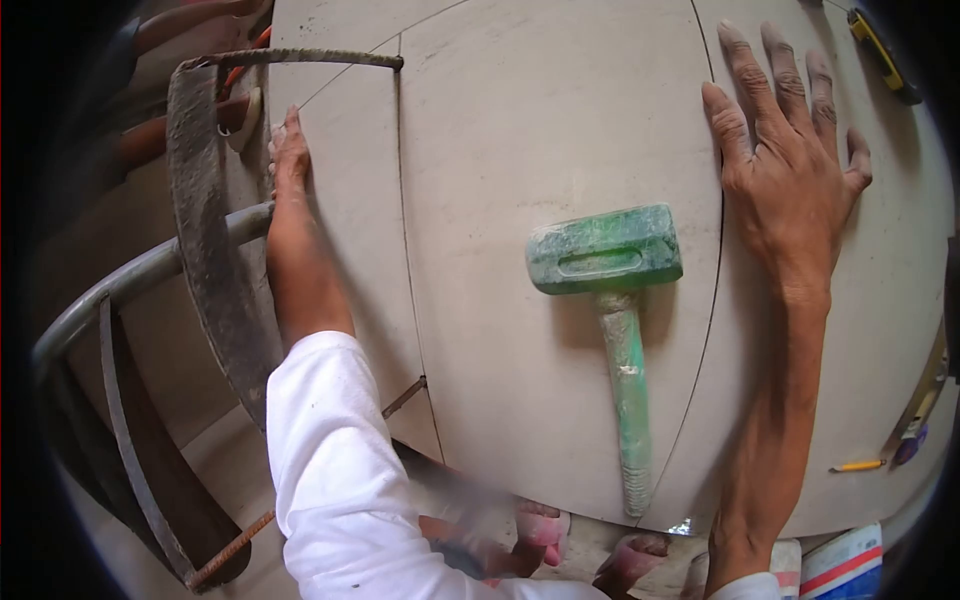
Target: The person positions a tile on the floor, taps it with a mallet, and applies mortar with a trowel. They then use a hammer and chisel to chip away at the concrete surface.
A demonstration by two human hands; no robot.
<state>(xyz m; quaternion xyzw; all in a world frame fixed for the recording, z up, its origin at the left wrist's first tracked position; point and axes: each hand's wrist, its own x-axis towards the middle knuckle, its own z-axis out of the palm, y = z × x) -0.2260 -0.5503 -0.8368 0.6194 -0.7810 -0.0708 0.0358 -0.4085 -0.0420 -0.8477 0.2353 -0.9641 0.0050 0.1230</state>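
My left hand [290,155] is at the left edge of a narrow pale tile piece [350,200], its fingers curled over the edge and thumb along the top. Palm down, my right hand [790,155] lies on the pale tile at the right [870,300], fingers spread and dusted with powder. Between my arms, a mallet with a worn green head [605,250] and green handle rests on the middle tile [540,130]. Neither hand touches it. Thin dark joint lines separate the tiles.
A metal frame with a curved tube [110,285] and a rusty flat bar [205,240] stands at left. A yellow-black utility knife [885,58] lies upper right, a yellow pencil [858,466] lower right. Another person's foot [235,115] shows upper left; a blue-white bag [845,565] sits below.
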